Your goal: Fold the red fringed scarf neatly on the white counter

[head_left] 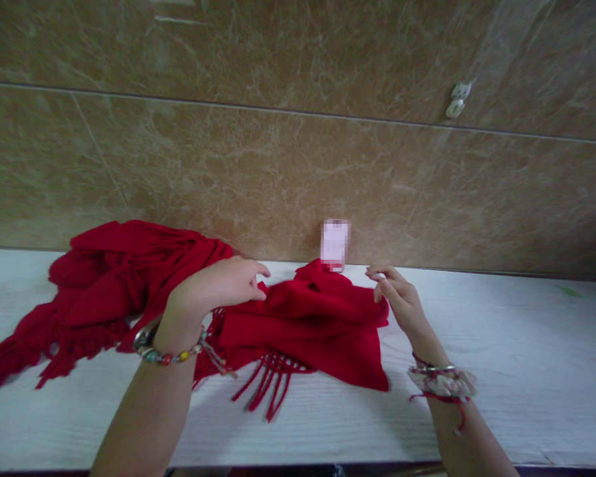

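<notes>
A red fringed scarf (308,324) lies in loose folds on the white table, its tassels spread toward the front edge. To its left is a bunched heap of the same red cloth (124,265), also fringed; my left forearm hides whether the two parts join. My left hand (228,281) hovers at the left side of the folded part, thumb and fingers apart, a small red tip of cloth showing beside them. At the right edge of the scarf is my right hand (397,295), fingers loosely bent and apart, gripping nothing. Both wrists wear bracelets.
A phone (334,244), blurred out, leans upright against the brown marbled wall (258,179) behind the scarf. A small white cat-shaped piece (458,99) is fixed to the wall at upper right. The white tabletop (516,371) extends to the right, with a small green mark.
</notes>
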Action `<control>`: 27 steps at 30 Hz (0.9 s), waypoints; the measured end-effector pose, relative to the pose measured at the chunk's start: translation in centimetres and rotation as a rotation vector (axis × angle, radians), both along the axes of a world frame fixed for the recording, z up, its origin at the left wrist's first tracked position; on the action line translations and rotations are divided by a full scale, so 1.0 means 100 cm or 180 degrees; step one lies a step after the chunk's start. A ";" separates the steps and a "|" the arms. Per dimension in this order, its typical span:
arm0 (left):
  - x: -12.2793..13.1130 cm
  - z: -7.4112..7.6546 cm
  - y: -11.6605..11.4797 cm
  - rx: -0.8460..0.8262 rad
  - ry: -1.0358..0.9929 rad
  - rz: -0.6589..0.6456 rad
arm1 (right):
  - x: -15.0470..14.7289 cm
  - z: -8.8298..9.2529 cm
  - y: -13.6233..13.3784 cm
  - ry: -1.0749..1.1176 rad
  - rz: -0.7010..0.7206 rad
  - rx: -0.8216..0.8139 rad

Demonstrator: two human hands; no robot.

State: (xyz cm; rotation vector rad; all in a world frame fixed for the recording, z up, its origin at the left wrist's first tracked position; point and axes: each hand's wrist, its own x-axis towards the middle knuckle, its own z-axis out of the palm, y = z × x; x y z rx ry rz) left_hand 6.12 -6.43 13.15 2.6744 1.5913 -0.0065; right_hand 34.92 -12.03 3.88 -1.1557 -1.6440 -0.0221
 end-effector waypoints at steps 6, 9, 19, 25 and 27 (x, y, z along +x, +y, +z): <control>0.010 -0.018 0.014 -0.0059 0.0118 0.0068 | -0.002 -0.010 0.010 -0.0647 -0.0045 -0.0299; 0.029 -0.032 0.019 -0.0322 -0.0033 -0.0460 | -0.010 -0.019 0.013 -0.1121 0.0092 -0.0538; 0.066 -0.054 0.014 0.0376 -0.0178 -0.0369 | -0.031 -0.044 0.021 -0.1446 -0.0006 -0.0731; 0.063 -0.053 0.014 0.0414 -0.0065 -0.0388 | -0.036 -0.054 0.024 -0.1436 -0.0139 -0.0848; 0.064 -0.055 0.012 0.0415 0.0030 -0.0413 | -0.037 -0.054 0.025 -0.1384 -0.0120 -0.0852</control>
